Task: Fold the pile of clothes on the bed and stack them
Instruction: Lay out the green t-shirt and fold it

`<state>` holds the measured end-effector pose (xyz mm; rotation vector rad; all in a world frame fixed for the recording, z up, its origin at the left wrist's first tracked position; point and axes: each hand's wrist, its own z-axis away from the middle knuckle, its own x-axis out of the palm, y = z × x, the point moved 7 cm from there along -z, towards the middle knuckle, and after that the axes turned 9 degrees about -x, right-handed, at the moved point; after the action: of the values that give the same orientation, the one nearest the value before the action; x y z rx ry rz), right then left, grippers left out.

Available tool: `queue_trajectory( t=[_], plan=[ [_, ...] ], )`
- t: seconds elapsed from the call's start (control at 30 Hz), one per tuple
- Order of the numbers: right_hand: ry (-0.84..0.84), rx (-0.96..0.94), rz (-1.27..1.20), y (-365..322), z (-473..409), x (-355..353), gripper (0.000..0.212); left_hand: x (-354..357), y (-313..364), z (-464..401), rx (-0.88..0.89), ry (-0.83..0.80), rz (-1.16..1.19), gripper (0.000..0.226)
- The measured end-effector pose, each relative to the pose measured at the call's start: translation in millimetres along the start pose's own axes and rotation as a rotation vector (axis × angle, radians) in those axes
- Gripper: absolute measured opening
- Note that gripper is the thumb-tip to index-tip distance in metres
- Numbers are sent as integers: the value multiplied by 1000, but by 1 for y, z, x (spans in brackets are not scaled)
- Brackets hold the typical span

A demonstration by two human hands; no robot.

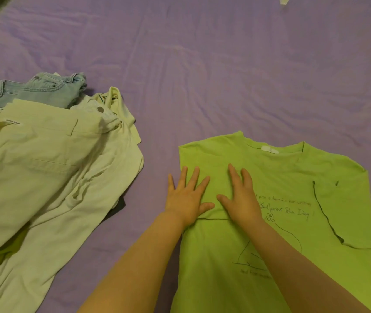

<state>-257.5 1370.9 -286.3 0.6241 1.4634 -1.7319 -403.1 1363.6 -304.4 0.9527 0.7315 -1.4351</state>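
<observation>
Both hands, left hand [185, 197] and right hand [239, 197], are pressing spread-fingered on the half-folded lime-green cotton T-shirt [293, 177] (unfolded cream trousers [44, 166] and pale-blue denim jeans [51, 86] are waiting left of it).

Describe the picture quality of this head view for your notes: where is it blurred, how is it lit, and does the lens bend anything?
Head view: soft, even light with no glare; faint shadows beside the forearms and under the cream trousers. The top corners smear, especially the top left. The purple sheet bows slightly from the wide-angle lens. The print on the green T-shirt is only partly legible.
</observation>
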Motion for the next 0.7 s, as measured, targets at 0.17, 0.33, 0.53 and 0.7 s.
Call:
queue_trajectory(
  t=[0.17,0.33,0.53,0.7],
  plan=[
    [-31,19,240,15,19,4,66,12,-3,-2,-26,16,-21,82],
    [-112,83,353,25,42,9,76,4,3,6,-90,13,96,78],
    [-164,170,268,30,91,7,73,5,2,75,-295,136,677,79],
    [-250,168,249,37,151,13,67,28,7,139,-374,52,755,80]
  ],
)
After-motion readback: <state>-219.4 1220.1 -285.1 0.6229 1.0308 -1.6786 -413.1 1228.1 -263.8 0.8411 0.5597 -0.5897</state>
